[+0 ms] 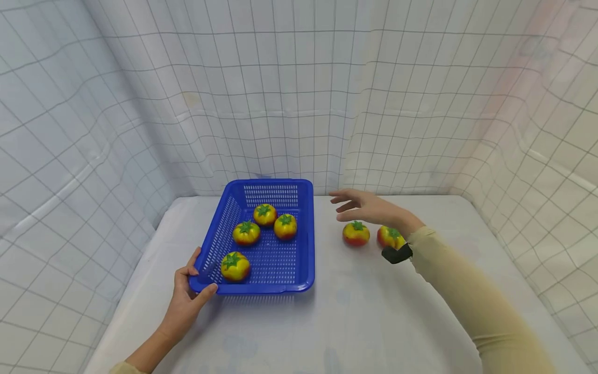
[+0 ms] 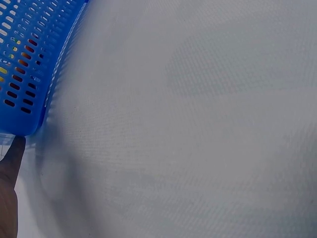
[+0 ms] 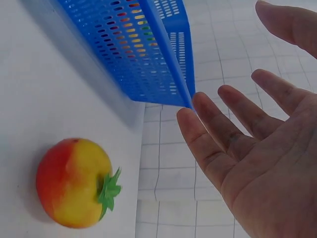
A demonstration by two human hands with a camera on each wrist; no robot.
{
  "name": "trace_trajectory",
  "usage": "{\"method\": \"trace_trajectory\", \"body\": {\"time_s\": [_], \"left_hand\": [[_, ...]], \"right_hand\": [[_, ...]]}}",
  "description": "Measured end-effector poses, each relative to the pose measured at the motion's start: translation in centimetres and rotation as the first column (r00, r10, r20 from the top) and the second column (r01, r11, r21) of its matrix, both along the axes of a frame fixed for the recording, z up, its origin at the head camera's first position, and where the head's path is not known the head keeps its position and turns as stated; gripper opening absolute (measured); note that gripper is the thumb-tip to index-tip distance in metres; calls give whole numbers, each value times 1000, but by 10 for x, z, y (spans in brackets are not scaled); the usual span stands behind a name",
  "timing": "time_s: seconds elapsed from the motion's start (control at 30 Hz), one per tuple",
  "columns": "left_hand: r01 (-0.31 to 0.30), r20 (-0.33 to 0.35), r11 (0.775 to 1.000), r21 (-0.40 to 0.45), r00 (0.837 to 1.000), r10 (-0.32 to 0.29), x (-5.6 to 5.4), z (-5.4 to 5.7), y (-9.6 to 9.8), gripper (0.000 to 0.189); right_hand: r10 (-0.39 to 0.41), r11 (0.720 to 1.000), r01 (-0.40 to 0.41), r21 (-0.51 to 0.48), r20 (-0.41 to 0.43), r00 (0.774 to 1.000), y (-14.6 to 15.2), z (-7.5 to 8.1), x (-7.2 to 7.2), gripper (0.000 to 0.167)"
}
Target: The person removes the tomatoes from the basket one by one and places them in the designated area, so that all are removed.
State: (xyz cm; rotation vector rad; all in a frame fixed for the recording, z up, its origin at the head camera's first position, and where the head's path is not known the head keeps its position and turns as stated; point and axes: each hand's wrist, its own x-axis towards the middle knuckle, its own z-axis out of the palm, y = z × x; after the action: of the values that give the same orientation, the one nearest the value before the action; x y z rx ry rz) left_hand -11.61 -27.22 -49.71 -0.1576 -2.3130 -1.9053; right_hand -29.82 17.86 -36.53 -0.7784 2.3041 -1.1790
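My left hand (image 1: 184, 298) grips the near left corner of a blue plastic basket (image 1: 306, 259), thumb on the near rim and fingers along the left side. Several yellow-and-red tomatoes (image 1: 246, 234) with green star-shaped tops lie inside it. To the basket's right, my right hand (image 1: 369, 208) hovers with fingers spread and nothing held. Just below that hand, one tomato (image 1: 356, 235) sits on the table; the right wrist view shows this tomato (image 3: 74, 183) apart from the fingers (image 3: 205, 144). Another tomato (image 1: 389, 236) is partly hidden behind the right wrist.
A white cloth covers the table (image 1: 355, 322). White grid-patterned curtains (image 1: 289, 104) hang at the back and on both sides, close to the table's edges. A black strap (image 1: 397, 253) is on the right wrist.
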Motion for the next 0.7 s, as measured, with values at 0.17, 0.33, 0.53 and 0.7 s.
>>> {"method": "trace_trajectory", "body": {"time_s": [0.17, 0.33, 0.53, 0.7], "left_hand": [[7, -11, 1000, 10, 1000, -7, 1, -1, 0, 40], [2, -15, 1000, -4, 1000, -2, 1, -1, 0, 40], [0, -18, 1000, 9, 1000, 0, 0, 0, 0, 40], [-9, -11, 1000, -13, 1000, 9, 1, 1, 0, 40]], "right_hand": [[51, 999, -51, -10, 0, 999, -27, 4, 0, 72], [114, 993, -114, -5, -23, 993, -58, 10, -1, 77], [188, 982, -187, 24, -26, 982, -94, 15, -2, 78], [257, 966, -257, -1, 17, 966, -122, 15, -2, 77]]}}
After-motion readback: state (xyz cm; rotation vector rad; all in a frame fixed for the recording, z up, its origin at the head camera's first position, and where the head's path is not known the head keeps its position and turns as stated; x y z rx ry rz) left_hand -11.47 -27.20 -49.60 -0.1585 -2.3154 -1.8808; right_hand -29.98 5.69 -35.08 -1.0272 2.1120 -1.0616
